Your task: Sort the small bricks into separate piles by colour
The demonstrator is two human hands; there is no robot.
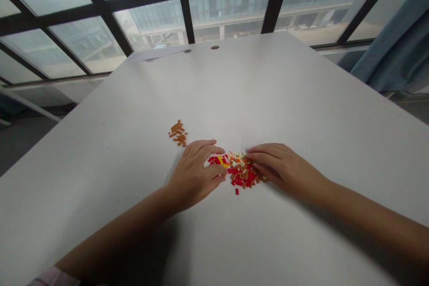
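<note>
A mixed pile of small toy bricks (pixel 246 178), red, brown, orange, yellow and cream, lies on the white table between my hands. At its left edge is my left hand (pixel 197 167), thumb and fingers apart and curved around some red and yellow bricks (pixel 220 160). My right hand (pixel 283 167) rests against the pile's right side, fingers stretched out and touching the bricks; its fingertips are partly hidden among them. Beyond my left hand sits a smaller group of brown bricks (pixel 178 133). One red brick (pixel 237 191) lies apart at the near side.
The white table (pixel 234 85) reaches to large dark-framed windows (pixel 231 9). At its far edge are two small round discs (pixel 215 48) and a flat pale sheet (pixel 157 54). A blue curtain (pixel 398 44) hangs at the right.
</note>
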